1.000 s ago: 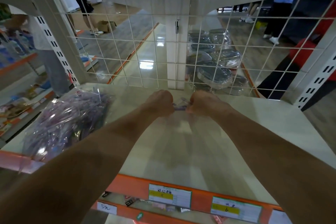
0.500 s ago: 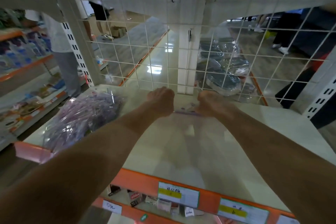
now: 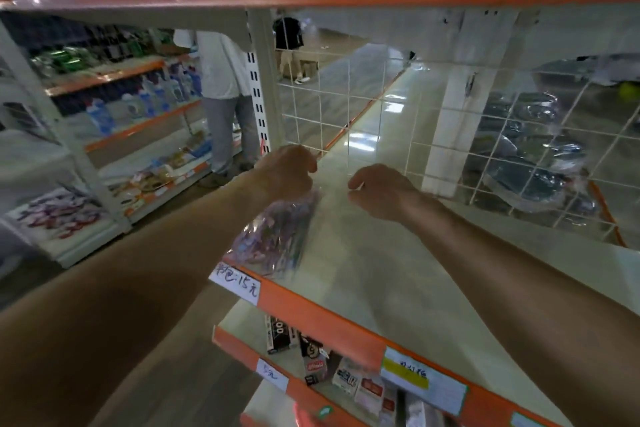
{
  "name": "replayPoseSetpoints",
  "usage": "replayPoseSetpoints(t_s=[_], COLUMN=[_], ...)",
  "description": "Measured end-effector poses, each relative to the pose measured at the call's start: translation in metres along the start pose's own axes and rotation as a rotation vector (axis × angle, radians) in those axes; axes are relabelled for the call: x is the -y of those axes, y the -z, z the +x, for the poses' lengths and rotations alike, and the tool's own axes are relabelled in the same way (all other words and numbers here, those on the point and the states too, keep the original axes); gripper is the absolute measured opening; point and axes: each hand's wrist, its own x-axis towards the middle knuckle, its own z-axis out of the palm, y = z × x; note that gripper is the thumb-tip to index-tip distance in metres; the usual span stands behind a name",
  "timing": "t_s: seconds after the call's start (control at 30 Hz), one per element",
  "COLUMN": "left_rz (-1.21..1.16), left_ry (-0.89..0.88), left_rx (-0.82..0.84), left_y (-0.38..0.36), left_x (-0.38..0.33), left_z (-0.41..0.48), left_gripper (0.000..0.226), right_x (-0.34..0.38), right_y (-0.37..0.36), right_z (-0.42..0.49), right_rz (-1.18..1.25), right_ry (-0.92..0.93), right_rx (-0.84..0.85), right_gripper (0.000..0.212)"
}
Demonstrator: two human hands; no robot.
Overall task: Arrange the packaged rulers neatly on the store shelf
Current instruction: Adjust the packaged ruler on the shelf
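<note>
Our left hand [image 3: 285,172] clenched on far end of rulers bag [image 3: 277,236], bag at left end of shelf [image 3: 398,270], nr front edge, our right hand [image 3: 381,191] curled w/ nothing in it, just right of bag.

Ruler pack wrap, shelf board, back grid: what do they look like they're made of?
Ruler pack: thin clear plastic film, glossy. It crinkles and glints, and the purple contents show through.
Shelf board: smooth, pale and semi-gloss, with soft reflections. Probably painted metal or laminate; I can't tell which.
Back grid: thin white-coated wire, likely steel, joined in squares.
</note>
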Motion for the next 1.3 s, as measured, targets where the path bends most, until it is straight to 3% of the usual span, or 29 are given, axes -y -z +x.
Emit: replayPoseSetpoints(t_s=[0.2,0.53,0.87,1.0,1.17,1.3], left_rz=[0.059,-0.015,-0.075,-0.106,-0.137,-0.092], left_ry=[0.069,0.149,0.201,0.172,0.183,0.163], left_rx=[0.048,0.046,0.100,0.187,0.142,0.142], left_y=[0.022,0.023,0.011,0.007,-0.002,-0.004], left_x=[0.041,0.084,0.114,0.112,0.107,0.099], left_z=[-0.015,-0.032,-0.036,-0.033,-0.025,-0.021], left_gripper=[0.034,0.035,0.041,0.043,0.054,0.044], right_x=[0.034,0.069,0.079,0.073,0.065,0.063], right_y=[-0.020,-0.049,-0.063,-0.064,-0.058,-0.055], right_z=[0.008,0.036,0.059,0.062,0.060,0.059], right_rz=[0.177,0.172,0.128,0.224,0.486,0.550], right_ry=[0.088,0.139,0.006,-0.016,-0.080,-0.123], right_rx=[0.017,0.011,0.023,0.037,0.056,0.086], right_gripper=[0.030,0.042,0.029,0.017,0.009,0.015])
